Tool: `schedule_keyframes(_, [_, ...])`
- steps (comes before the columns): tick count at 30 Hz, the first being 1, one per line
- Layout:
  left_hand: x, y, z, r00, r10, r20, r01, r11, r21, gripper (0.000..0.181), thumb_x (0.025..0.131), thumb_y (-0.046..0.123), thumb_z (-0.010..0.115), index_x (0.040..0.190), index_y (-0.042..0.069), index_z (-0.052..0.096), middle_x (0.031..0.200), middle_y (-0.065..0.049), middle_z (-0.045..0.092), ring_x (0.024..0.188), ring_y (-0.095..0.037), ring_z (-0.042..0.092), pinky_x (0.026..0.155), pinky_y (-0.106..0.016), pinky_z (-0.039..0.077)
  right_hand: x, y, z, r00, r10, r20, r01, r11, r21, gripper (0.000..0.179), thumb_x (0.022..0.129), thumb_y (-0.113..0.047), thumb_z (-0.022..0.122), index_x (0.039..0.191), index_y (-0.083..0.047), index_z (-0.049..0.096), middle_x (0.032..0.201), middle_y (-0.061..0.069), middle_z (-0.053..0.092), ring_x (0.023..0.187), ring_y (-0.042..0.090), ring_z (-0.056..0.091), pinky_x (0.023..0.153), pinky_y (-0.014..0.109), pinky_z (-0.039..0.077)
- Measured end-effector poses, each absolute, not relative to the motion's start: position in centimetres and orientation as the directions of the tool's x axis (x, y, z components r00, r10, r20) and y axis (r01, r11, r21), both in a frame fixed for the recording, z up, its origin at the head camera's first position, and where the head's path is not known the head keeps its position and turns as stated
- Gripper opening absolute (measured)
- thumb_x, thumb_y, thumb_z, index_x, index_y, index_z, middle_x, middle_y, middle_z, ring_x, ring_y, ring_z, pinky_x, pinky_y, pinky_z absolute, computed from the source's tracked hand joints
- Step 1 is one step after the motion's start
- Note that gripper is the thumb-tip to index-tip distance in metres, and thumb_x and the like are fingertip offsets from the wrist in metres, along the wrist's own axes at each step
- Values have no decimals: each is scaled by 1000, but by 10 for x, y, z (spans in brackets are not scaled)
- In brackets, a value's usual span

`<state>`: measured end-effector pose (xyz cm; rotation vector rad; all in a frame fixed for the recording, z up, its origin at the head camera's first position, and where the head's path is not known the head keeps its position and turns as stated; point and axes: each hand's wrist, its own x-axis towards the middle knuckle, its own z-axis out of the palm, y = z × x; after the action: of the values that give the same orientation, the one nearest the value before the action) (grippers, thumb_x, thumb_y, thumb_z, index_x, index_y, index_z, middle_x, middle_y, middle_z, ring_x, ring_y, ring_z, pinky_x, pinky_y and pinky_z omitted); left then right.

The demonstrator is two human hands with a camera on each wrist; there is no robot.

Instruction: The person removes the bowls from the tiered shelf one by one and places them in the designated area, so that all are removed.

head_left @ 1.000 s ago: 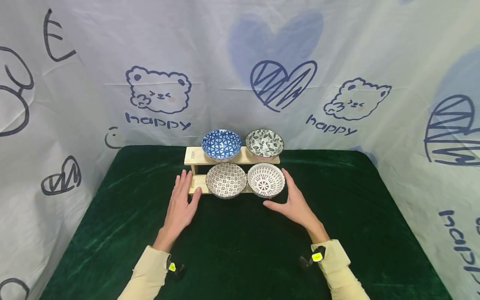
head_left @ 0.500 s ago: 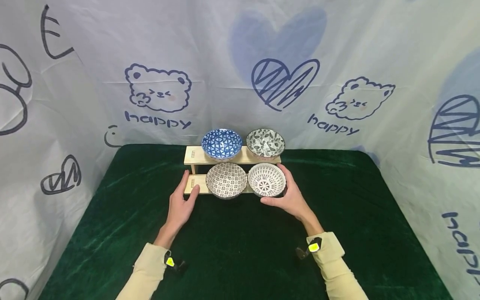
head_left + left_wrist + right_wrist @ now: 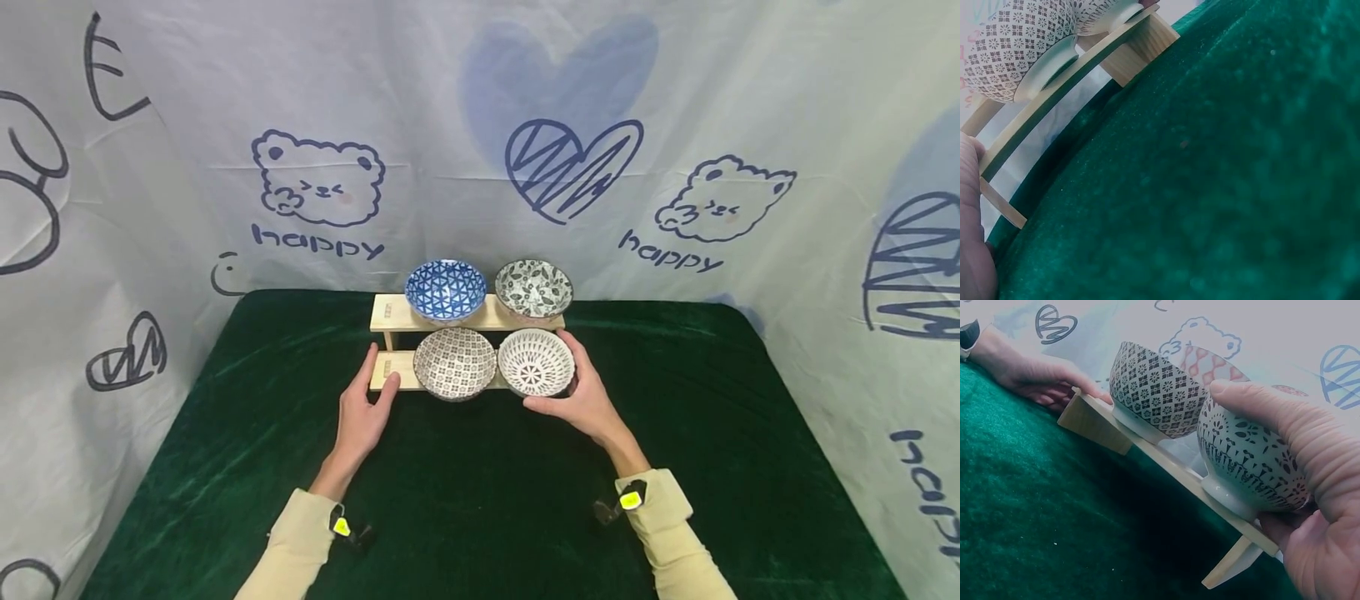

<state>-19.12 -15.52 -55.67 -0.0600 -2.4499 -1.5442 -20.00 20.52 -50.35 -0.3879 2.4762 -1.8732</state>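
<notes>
A two-tier wooden rack (image 3: 397,363) carries bowls on both steps. My left hand (image 3: 362,417) grips the left end of its lower step, thumb on top; the right wrist view shows that hand (image 3: 1041,378) with fingers curled under the board. At the lower right stands a small white bowl with dark dashes (image 3: 536,363), held round its right side by my right hand (image 3: 588,402), thumb along the near rim. In the right wrist view its foot rests on the board. Beside it on that step sits a brown-patterned bowl (image 3: 454,364).
On the upper step stand a blue-patterned bowl (image 3: 446,291) and a leaf-patterned bowl (image 3: 534,289). Green velvet cloth (image 3: 480,500) covers the table. A white printed curtain (image 3: 450,100) hangs close behind the rack and along both sides.
My right hand has moved in from beside the dashed bowl and taken hold of it. My left hand's fingers have closed on the rack's end. The bowls keep their places.
</notes>
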Motion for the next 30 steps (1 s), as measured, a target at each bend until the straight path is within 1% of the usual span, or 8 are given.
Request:
schedule_keyframes(6, [-191,-154,-558,-971,-96,220,158,430,889,69,107,37,59,164,9,32,170,-4,32,156,-26,31,127,-50,24,-199,207,-503,-971,-201,126,-183,293,-939,115,76,-12,93,165,-14,21,163,15,35,145,35,39,122,60,30])
schedule_keyframes(16, [-192,-155,-558,-968,-132,213,142,408,902,63,108,33,59,162,10,38,167,-6,37,155,-28,34,127,-51,26,-201,206,-503,-966,-223,131,-203,341,-918,115,77,-20,94,165,-16,20,164,13,34,146,34,37,122,64,27])
schedule_keyframes(22, [-191,-155,-557,-964,-148,219,146,392,908,62,107,34,60,161,11,40,165,-7,41,152,-29,39,125,-53,29,-200,206,-501,-967,-230,109,-187,352,-917,117,77,-28,94,165,-18,17,165,11,32,147,34,35,122,66,26])
schedule_keyframes(30, [-193,-154,-560,-961,-158,225,149,391,908,61,106,32,62,160,9,43,163,-8,44,151,-29,41,124,-54,31,-201,208,-503,-964,-240,118,-197,337,-921,116,78,-28,93,165,-18,17,165,10,31,147,34,35,122,66,26])
